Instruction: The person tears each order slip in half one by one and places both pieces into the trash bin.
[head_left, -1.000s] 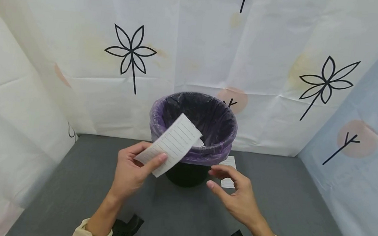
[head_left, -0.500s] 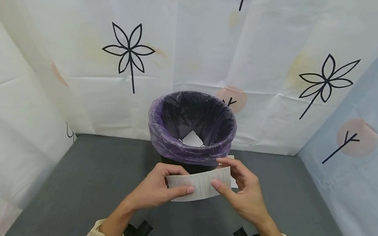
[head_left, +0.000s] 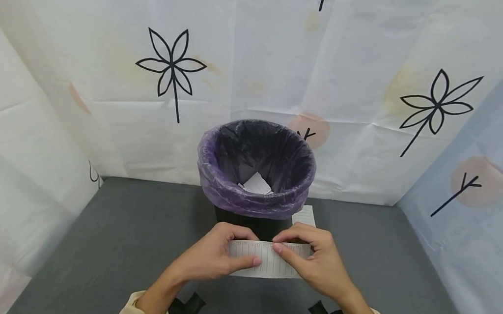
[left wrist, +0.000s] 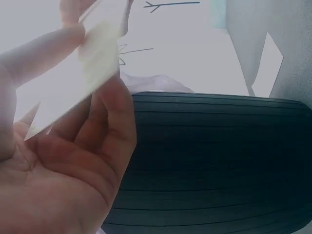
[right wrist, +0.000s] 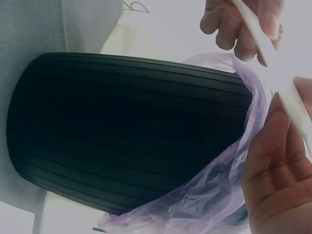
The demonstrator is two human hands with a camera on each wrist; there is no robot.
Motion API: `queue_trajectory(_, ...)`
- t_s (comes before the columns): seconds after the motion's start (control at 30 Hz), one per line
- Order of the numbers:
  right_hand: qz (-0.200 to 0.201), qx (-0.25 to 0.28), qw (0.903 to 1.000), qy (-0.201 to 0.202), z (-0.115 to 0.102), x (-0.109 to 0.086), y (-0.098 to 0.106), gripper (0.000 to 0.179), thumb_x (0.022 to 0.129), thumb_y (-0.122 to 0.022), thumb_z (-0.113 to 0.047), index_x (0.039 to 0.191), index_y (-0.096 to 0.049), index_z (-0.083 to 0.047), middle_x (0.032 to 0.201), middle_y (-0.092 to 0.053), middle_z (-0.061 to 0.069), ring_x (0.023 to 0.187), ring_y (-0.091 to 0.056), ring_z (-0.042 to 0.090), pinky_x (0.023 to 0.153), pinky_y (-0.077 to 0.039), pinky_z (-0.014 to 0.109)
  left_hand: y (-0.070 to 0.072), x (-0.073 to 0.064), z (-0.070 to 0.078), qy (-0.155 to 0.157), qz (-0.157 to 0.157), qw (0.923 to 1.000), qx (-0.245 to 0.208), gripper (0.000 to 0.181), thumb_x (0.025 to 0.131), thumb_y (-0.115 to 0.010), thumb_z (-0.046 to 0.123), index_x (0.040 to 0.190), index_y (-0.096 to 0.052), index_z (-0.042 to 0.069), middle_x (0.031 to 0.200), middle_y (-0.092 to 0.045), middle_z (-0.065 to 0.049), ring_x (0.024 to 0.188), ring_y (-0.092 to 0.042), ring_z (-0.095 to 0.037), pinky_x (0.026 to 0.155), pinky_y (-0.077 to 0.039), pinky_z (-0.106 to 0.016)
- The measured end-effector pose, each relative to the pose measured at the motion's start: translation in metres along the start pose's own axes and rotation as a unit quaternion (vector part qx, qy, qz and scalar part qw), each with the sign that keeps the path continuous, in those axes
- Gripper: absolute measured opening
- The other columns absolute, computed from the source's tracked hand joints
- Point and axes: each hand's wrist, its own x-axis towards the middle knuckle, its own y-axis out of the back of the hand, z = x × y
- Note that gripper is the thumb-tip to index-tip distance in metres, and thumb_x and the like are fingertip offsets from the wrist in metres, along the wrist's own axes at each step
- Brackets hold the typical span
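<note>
Pinching ruled paper [head_left: 268, 269], edge marks [head_left: 249, 244] illegible

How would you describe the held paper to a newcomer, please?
Find the black bin with its purple liner on the grey table. Just below it in the head view, the left hand and right hand hold a white lined strip. Unlike the paper inside the bin and the sheet on the table, it is gripped.
</note>
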Motion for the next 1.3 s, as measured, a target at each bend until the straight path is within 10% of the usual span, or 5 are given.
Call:
queue_trajectory(0.3, -0.004, -0.013, 0.9999, -0.004, 0.001, 0.001, -0.003, 0.02, 0.091, -0.073, 0.002, 0.1, -0.073, -0.016, 0.092, -0.07, -0.004, 0.087, -0.069, 0.016, 0.083, -0.057, 0.032, -0.004, 0.002, 0.003, -0.009, 0.068, 0.9966, 0.045, 0.015, 0.099, -0.069, 0.022, 0.105, -0.078, 0.011, 0.102, -0.075, 0.003, 0.092, -0.069, -0.011, 0.084, -0.055, -0.032)
queue_trajectory(1.3, -0.003, -0.017, 0.9998, 0.001, -0.001, 0.004, -0.011, 0.017, 0.093, -0.071, 0.001, 0.098, -0.072, -0.015, 0.092, -0.069, -0.004, 0.086, -0.067, 0.014, 0.083, -0.056, 0.031, -0.011, 0.004, 0.013, 0.001, 0.128, 0.9903, 0.055, 0.01, 0.096, -0.071, 0.017, 0.096, -0.08, 0.012, 0.093, -0.075, 0.006, 0.086, -0.067, -0.011, 0.076, -0.055, -0.029)
